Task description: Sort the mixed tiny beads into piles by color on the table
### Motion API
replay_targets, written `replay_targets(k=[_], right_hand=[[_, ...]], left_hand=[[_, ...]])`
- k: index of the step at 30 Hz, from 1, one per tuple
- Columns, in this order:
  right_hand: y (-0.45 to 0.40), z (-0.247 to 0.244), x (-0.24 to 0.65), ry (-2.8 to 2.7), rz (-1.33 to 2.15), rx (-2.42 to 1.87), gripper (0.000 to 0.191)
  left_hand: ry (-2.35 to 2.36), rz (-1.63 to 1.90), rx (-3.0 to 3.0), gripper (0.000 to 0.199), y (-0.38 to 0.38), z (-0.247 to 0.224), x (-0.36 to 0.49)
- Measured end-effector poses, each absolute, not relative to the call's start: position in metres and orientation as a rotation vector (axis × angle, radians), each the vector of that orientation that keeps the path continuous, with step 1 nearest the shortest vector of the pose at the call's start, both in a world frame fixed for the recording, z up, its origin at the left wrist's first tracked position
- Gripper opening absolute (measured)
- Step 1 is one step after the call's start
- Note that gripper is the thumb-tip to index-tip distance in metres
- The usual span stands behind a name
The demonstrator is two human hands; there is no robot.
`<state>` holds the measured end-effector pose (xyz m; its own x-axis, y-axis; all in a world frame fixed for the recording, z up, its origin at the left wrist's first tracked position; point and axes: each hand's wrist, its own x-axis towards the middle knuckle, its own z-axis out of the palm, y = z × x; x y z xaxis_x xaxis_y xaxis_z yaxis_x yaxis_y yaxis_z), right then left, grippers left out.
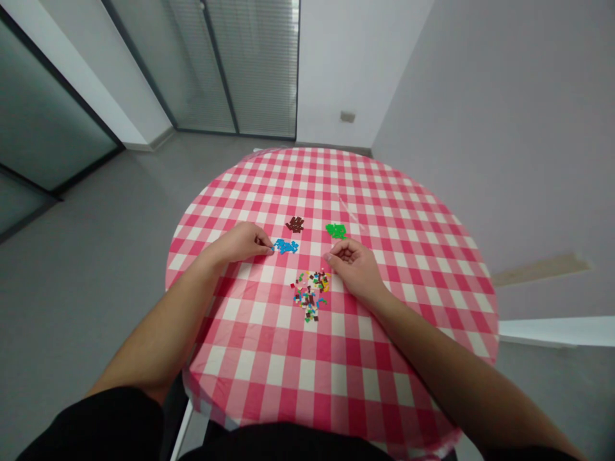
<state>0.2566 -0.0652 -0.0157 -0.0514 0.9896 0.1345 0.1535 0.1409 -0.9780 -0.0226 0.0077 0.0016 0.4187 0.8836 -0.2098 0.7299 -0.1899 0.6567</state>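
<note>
Forearms angle inward, left fingers curled beside blue pieces.

Dim, greyish light in here, brighter at the blinds, soft shadows on the tabletop, edges stretched.

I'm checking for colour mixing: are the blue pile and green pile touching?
Apart: the head view shows checkered cloth between the blue pile and green pile.
</note>
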Motion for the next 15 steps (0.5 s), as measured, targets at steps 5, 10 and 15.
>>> replay_targets(k=[5, 10, 15], right_hand=[[-0.0638, -0.0149, 0.2589, -1.394, 1.004, -1.21, 0.02], [-0.0642, -0.0153, 0.2582, -1.389, 1.013, -1.218, 0.02], [-0.065, -0.0144, 0.2583, -1.385, 1.023, -1.216, 0.02]], left_hand=[[1.39, 0.257, 1.959, 0.013, 0.0076, 0.0007, -0.0209], [1.36, 0.276, 1.931, 0.014, 0.0094, -0.0034, -0.023], [1.35, 0.309, 1.905, 0.017, 0.0109, -0.0078, -0.0258]])
